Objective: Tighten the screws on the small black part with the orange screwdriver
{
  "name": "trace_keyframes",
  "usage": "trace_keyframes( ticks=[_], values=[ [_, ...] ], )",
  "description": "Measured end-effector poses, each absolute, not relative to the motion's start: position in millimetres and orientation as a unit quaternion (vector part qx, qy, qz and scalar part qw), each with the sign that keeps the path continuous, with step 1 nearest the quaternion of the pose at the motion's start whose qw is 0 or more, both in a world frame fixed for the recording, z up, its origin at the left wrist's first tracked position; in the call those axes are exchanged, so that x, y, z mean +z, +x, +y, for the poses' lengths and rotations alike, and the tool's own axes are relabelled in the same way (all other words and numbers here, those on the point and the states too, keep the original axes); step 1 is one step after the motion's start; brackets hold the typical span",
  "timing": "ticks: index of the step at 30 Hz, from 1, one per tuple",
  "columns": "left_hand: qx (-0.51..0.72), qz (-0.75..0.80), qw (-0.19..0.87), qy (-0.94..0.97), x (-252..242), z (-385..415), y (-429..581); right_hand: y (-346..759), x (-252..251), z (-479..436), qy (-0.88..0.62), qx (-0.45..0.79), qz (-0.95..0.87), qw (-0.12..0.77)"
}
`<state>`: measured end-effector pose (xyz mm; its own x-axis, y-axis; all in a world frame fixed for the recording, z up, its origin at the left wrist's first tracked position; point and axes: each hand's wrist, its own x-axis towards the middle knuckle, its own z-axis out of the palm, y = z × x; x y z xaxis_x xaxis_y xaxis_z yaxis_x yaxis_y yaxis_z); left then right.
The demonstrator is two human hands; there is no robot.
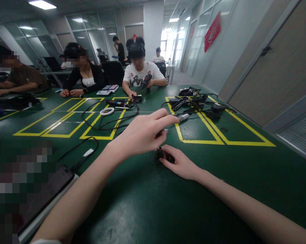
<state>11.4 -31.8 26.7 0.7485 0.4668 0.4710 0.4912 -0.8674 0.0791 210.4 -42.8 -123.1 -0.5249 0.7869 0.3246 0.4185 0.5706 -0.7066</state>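
Note:
My left hand (150,130) is raised over the table in the middle, fingers curled in toward the thumb. Something dark with a small shiny bit shows between them, too small and shaded to name. Just beyond its index fingertip is a grey cylindrical piece (184,117); I cannot tell whether the finger touches it. Below, my right hand (180,162) rests on the green table (132,203), thumb and fingers closed around a small black part (159,153). The fingers hide much of that part. A few tiny specks lie beside it.
Black cables and devices (191,103) are heaped at the back right. A looped cable (99,128) and a white ring (107,111) lie left of centre. A phone (51,186) with a cable is at front left. Across the table, a person (143,73) holds a black tool (146,81).

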Motion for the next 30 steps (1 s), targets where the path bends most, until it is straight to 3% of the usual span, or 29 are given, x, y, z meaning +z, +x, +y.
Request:
trace_keyframes(
  ticks=[30],
  values=[
    [-0.242, -0.252, 0.018, -0.937, 27.1, -33.3, 11.8, 210.2, -122.3, -42.5, -0.365, 0.27, -0.829, 0.326]
  ],
)
